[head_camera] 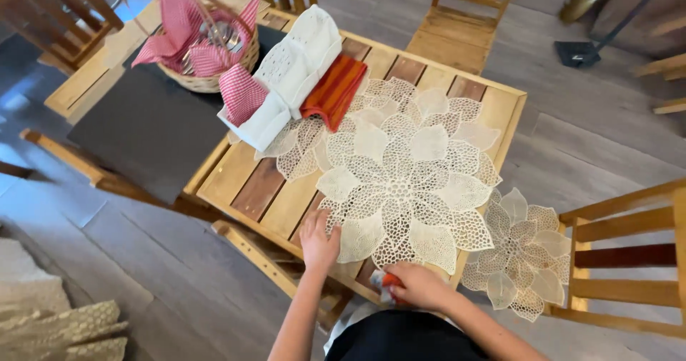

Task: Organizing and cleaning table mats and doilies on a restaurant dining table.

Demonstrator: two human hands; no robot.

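Two hands apart: left hand (319, 245) flat on one lace placemat (404, 182), right hand (418, 286) clamped on orange object (389, 280).

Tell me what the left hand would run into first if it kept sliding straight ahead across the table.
The left hand points up the table, fingers on the edge of the cream flower-shaped placemat. Going straight on, it would probably meet more of that placemat first; the folded white cloths lie further along.

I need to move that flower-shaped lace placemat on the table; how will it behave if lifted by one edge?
The placemat probably droops: another one hangs limp off the table edge. Likely light, being mostly holes. Under the left hand, it may slide.
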